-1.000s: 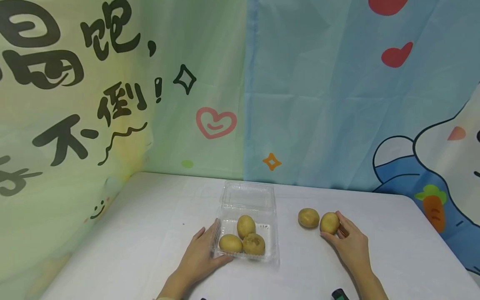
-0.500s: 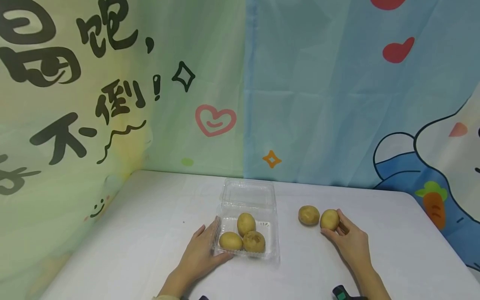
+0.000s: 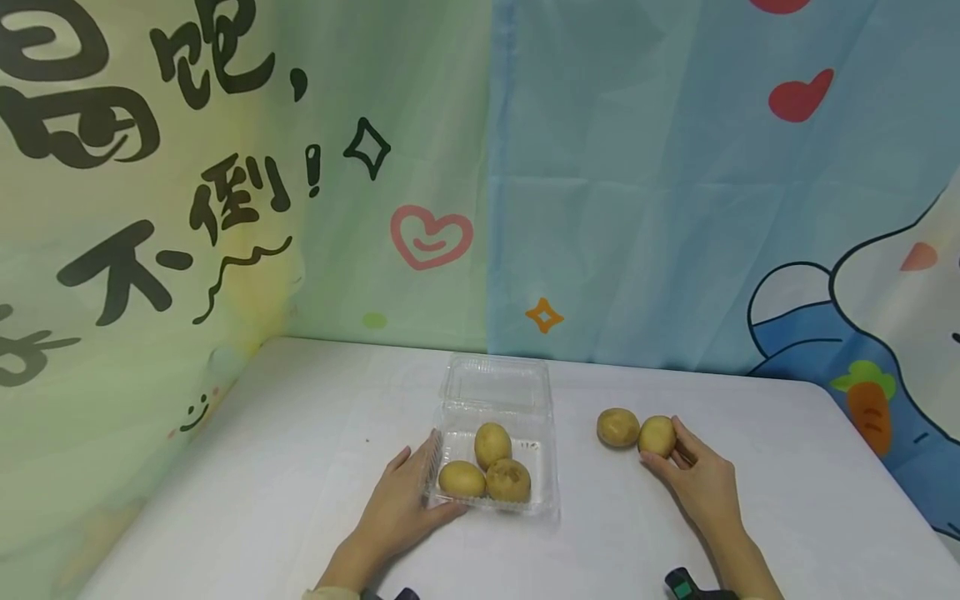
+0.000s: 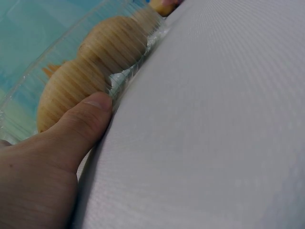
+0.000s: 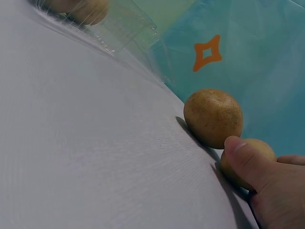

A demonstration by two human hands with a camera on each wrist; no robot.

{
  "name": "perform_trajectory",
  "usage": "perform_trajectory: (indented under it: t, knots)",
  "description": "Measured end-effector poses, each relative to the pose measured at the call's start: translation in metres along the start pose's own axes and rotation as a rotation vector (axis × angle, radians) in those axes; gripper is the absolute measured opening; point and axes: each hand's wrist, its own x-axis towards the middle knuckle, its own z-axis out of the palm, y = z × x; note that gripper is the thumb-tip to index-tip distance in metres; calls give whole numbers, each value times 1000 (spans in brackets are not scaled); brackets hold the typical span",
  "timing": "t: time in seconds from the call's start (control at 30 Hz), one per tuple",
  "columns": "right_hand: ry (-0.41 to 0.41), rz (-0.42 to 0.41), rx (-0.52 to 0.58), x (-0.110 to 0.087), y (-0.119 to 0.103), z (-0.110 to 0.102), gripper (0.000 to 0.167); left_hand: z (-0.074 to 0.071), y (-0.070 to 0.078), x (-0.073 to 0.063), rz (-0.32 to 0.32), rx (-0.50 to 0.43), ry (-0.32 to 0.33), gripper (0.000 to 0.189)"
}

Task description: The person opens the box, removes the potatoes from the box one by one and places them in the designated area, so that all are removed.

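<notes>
Three yellow-brown potatoes lie in the base of a clear plastic clamshell box, its lid tipped back. My left hand holds the box's near left corner, thumb along the front wall and fingers along the left side. In the left wrist view the thumb presses the ribbed wall beside the potatoes. To the right of the box, my right hand grips a potato between thumb and fingers, low at the table. Another potato sits just left of it, touching or nearly so.
The white table ends at a printed cloth backdrop behind the box, with another cloth side at the left. A dark device shows at the right wrist.
The gripped potato has shifted slightly left, closer to its neighbour. The whole head view has moved a little upward in frame. My left hand stays on the box.
</notes>
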Motion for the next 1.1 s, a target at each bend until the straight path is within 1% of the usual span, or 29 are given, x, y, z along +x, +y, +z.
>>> perform_trajectory:
  t: [0.17,0.4,0.67,0.93,1.1]
  knots:
    - [-1,19,-9,-1,-2,-1,81,-1,1,0,-15,-11,-24,102]
    - [-1,25,-11,-1,0,-1,76,-1,1,0,-4,-14,-7,102]
    - [-3,26,-1,0,2,0,75,-1,1,0,-12,-17,-20,102]
    - [1,36,12,1,2,1,74,1,-1,0,1,-2,-2,103]
    - [5,37,30,1,3,0,73,1,-2,0,-11,-1,-15,104]
